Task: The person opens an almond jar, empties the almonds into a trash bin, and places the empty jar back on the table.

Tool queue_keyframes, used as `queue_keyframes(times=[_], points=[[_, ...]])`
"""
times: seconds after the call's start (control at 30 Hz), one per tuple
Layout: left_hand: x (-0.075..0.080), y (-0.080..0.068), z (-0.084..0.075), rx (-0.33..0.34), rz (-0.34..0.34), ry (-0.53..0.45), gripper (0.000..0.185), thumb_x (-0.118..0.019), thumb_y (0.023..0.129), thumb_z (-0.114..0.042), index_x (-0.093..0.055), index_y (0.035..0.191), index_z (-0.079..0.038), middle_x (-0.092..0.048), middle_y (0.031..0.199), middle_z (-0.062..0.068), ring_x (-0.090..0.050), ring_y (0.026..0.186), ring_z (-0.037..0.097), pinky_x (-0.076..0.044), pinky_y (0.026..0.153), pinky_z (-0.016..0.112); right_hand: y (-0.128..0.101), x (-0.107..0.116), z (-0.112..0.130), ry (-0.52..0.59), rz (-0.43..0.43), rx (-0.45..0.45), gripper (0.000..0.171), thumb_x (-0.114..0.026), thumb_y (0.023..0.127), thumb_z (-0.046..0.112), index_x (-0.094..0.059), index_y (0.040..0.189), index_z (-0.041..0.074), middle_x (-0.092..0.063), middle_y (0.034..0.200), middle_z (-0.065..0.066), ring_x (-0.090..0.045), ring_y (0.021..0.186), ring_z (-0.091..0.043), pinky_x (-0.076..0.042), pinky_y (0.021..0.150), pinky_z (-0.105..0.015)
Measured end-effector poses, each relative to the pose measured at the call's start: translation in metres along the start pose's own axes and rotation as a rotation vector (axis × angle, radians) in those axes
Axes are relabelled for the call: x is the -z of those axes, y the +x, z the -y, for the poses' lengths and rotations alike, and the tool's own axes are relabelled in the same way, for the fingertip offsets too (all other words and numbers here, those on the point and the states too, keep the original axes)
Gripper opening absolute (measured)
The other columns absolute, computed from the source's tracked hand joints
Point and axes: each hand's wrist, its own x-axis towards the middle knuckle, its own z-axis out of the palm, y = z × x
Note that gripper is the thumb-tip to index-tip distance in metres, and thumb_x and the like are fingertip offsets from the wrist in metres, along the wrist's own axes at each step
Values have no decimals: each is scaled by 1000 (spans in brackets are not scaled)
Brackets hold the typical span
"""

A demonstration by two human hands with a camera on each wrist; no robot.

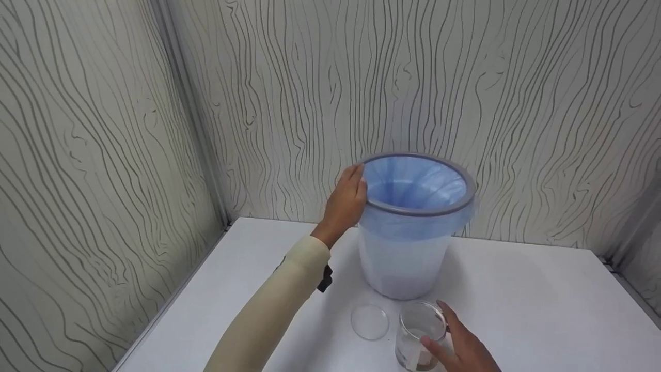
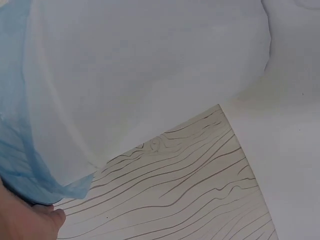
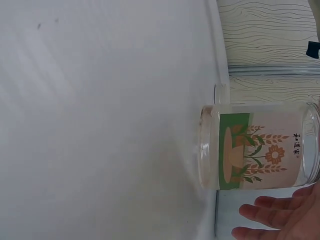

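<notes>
On table, upright jar, mouth up

Bright, even light; soft focus
</notes>
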Motion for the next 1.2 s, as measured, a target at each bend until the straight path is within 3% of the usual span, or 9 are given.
queue_keyframes(times=[0.17, 0.5, 0.8, 1.2], points=[[-1, -2, 6, 14, -48, -80, 56, -27, 111, -37, -34, 158, -8, -29, 165, 8, -28, 151, 23, -26, 121, 42, 5, 12, 7, -65, -84, 63, 74, -53, 104, 48, -29, 157, 3, -54, 143, -23, -60, 123, -43, -48, 95, -64], [6, -14, 22, -16, -151, -142, 57, -25, 111, -43, -32, 160, -14, -27, 166, 8, -23, 153, 23, -22, 123, 45, 17, 46, 6, -173, -144, 58, 76, -39, 103, 62, -25, 160, 14, -50, 150, -19, -53, 132, -41, -45, 96, -66], [9, -29, 43, -1, -123, -103, 60, -23, 110, -50, -30, 161, -18, -26, 166, 6, -23, 153, 22, -22, 122, 45, 25, 64, 1, -244, -279, 191, 67, -47, 106, 51, -34, 157, 11, -50, 150, -19, -58, 126, -40, -48, 90, -67], [14, -44, 62, 11, -101, -39, 62, -23, 110, -51, -31, 161, -16, -27, 166, 9, -28, 151, 26, -26, 121, 48, 38, 80, -2, -304, -321, 238, 65, -48, 106, 48, -36, 157, 11, -47, 152, -20, -49, 134, -44, -45, 93, -68]])
